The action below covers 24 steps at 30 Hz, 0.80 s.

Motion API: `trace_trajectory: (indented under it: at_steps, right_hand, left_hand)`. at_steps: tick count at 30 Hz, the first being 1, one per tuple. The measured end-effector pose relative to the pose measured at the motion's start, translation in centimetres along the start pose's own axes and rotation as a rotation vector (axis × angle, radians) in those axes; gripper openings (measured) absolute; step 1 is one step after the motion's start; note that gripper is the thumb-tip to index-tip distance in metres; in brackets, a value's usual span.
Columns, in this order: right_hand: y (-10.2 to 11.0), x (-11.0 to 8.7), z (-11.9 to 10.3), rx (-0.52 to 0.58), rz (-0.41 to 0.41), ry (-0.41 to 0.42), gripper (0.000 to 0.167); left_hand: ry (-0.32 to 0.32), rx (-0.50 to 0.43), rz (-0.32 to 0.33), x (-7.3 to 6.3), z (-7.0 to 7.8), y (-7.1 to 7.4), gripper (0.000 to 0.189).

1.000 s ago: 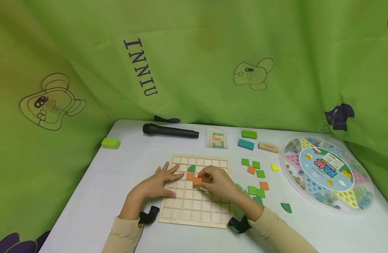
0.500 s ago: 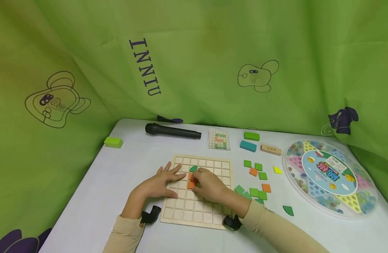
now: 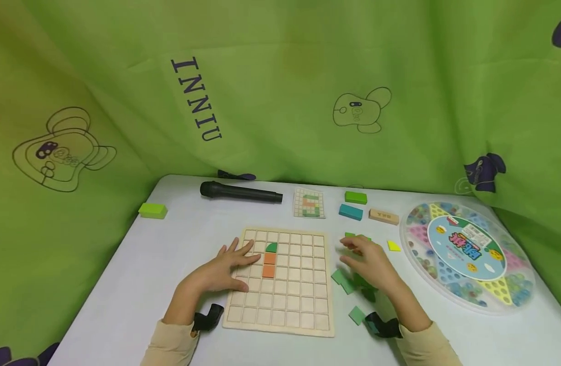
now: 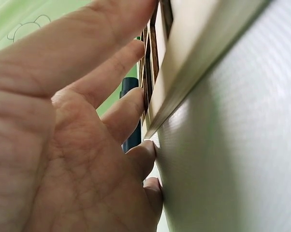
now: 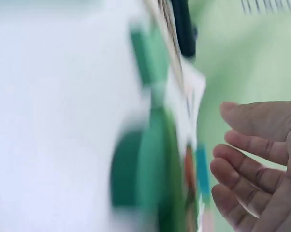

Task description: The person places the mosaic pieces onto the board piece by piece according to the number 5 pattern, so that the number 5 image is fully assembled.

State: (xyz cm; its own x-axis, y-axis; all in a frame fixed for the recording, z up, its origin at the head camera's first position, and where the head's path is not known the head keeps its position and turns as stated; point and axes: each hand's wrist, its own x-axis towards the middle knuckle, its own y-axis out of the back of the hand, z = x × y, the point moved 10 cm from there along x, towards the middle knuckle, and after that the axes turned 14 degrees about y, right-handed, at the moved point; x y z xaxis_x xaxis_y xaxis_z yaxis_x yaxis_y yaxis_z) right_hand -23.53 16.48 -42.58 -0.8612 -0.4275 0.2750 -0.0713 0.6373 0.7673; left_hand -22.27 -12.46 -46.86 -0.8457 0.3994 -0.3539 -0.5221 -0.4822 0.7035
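Now the spread left hand (image 3: pixel 222 270) is touching the board (image 3: pixel 293 305); the loose right hand (image 3: pixel 375 263) is hovering near green tiles (image 3: pixel 357 315), likely light, hard, best pinched by edges.

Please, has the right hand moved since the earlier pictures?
Yes. Judged against the board, the right hand has moved right: it was over the squares, and now it is past the right edge, near green tiles.

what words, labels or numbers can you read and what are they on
"INNIU", letters running top to bottom: the curtain.
"跳棋", probably, as it is stylised and turned: the blue label on the round box.
White sticker on that label: too small to read.
Wooden block: characters too small.
Animal outlines on the curtain: lettering too small.
No legible numbers.
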Motion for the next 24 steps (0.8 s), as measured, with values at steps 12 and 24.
trace_trajectory:
  at_steps: [12, 24]
  right_hand:
    - [1.2, -1.8, 5.1, -0.125, 0.039, -0.126, 0.028]
    - [1.6, -2.0, 5.4, -0.142, 0.037, -0.155, 0.025]
  left_hand:
    - [0.024, -0.044, -0.006, -0.9, -1.0, -0.1, 0.074]
    - [-0.033, 0.002, -0.018, 0.0, -0.1, -0.1, 0.075]
